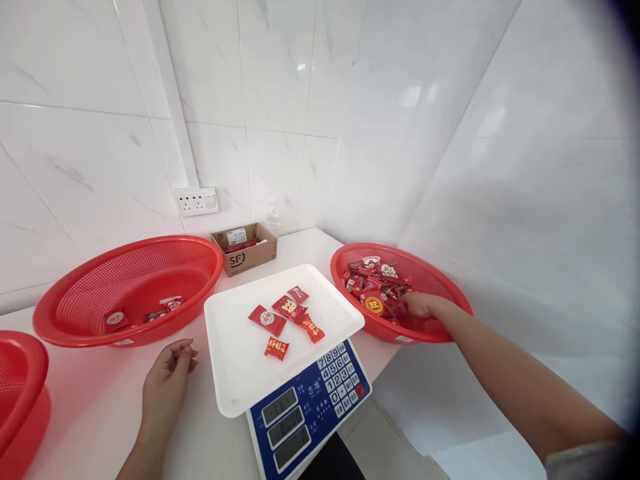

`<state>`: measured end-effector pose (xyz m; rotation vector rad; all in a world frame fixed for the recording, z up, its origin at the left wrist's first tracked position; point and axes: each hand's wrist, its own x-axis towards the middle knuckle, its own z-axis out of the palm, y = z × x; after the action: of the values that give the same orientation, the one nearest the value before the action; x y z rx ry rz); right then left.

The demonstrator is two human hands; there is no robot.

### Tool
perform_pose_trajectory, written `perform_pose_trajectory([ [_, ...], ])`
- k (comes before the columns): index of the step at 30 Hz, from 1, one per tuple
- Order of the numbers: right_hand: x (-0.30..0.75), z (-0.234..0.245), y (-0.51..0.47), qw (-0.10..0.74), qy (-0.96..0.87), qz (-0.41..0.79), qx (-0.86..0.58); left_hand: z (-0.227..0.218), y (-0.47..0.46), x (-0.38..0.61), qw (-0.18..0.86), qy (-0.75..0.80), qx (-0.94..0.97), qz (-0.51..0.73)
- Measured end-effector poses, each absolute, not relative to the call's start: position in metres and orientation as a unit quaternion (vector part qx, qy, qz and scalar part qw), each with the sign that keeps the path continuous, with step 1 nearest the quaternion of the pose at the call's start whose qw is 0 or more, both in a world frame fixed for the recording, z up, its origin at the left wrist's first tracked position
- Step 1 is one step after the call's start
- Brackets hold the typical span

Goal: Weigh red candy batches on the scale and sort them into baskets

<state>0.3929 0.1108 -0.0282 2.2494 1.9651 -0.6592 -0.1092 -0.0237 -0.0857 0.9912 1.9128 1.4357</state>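
Note:
My right hand [419,305] reaches into the red basket [453,293] on the right. Its fingertips touch a pile of red-wrapped candies [373,283] and are partly lost among them, so a grip cannot be made out. My left hand [170,377] is just left of the scale, fingers curled together, with nothing visible in them. Several small red-wrapped candies [289,308] lie loosely grouped on the white tray [230,373] of the digital scale [320,393]. The scale's blue panel has number keys and three grey displays.
At left, a wide red basket [75,297] holds a few red packets [165,308]. Another red basket [23,393] is cut off by the left edge. Against the wall are a small cardboard box [253,257] with red packets, a clear bottle [273,217] and a socket [196,201].

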Motion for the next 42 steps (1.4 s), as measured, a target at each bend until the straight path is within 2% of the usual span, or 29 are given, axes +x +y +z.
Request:
perform_pose_trajectory([
  [3, 0.390, -0.014, 0.107, -0.015, 0.643, -0.191, 0.742, -0.086, -0.023, -0.110, 0.272, 0.717, 0.365, 0.529],
  [8, 0.358, 0.017, 0.095, -0.179, 0.660, -0.150, 0.714, -0.089, -0.022, -0.111, 0.276, 0.714, 0.365, 0.529],
  [13, 0.292, 0.043, 0.079, -0.277, 0.713, -0.213, 0.608, -0.089, -0.023, -0.110, 0.263, 0.715, 0.376, 0.528],
  [16, 0.248, 0.050, 0.068, -0.278, 0.752, -0.260, 0.539, -0.086, -0.024, -0.109, 0.258, 0.714, 0.376, 0.531],
  [20, 0.201, 0.047, 0.058, -0.239, 0.806, -0.314, 0.442, -0.082, -0.025, -0.106, 0.263, 0.708, 0.378, 0.535],
  [31, 0.190, 0.040, 0.057, -0.206, 0.822, -0.283, 0.449, -0.084, -0.026, -0.106, 0.265, 0.699, 0.378, 0.546],
  [38, 0.187, 0.037, 0.040, -0.129, 0.851, -0.312, 0.403, -0.082, -0.027, -0.104, 0.271, 0.705, 0.376, 0.537],
  [42, 0.194, 0.037, 0.048, -0.167, 0.844, -0.266, 0.434, -0.083, -0.026, -0.105, 0.269, 0.703, 0.378, 0.540],
])
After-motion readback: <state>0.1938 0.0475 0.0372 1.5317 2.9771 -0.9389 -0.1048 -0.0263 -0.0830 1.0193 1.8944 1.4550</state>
